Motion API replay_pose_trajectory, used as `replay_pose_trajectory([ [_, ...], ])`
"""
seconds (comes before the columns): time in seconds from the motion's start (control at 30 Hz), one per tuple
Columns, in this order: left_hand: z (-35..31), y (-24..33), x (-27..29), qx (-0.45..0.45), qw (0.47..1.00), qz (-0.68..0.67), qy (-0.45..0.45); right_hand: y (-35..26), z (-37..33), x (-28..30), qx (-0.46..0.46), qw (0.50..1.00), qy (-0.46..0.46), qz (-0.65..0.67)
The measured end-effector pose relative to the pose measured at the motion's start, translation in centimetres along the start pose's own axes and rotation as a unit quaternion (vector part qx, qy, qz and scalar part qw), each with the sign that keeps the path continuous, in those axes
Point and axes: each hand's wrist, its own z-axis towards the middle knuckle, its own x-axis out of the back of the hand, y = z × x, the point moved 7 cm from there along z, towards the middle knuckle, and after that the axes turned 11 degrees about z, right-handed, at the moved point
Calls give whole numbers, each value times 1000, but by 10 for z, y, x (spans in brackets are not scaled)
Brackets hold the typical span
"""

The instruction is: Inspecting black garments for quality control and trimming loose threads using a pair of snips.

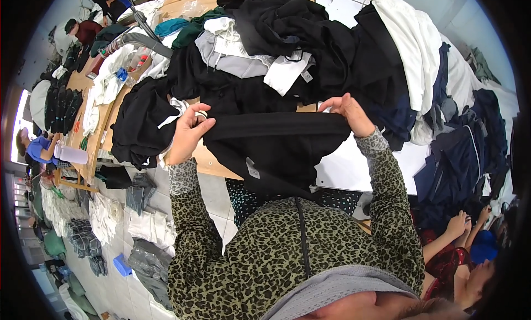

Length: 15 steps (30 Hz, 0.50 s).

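Observation:
A black garment [265, 148] is stretched by its wide waistband between my two hands, above the table's near edge. My left hand [187, 133] pinches the band's left end between thumb and fingers. At the right end, my right hand [353, 115] grips the same band, its fingers partly behind the cloth. A small pale label [252, 168] shows on the garment, whose lower part hangs down against my lap. Just beyond lies a big heap of black clothes [287, 26], with a grey garment [229, 60] and a white piece [285, 73] among them.
White cloth [406, 43] and navy garments [459, 159] are piled at the right. A grey hose [141, 42] crosses the far left of the table. Clothes stacks [146, 253] lie on the floor at left. Other people work at left and at lower right.

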Motion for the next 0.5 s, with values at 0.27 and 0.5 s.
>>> replay_pose_trajectory([
  [0.27, 42, 62, 17, -136, 984, 100, 57, -107, 41, -16, 158, 964, -19, -215],
  [0.5, 77, 22, -31, -202, 825, 496, 180, -44, 63, -11, 342, 762, 104, -540],
])
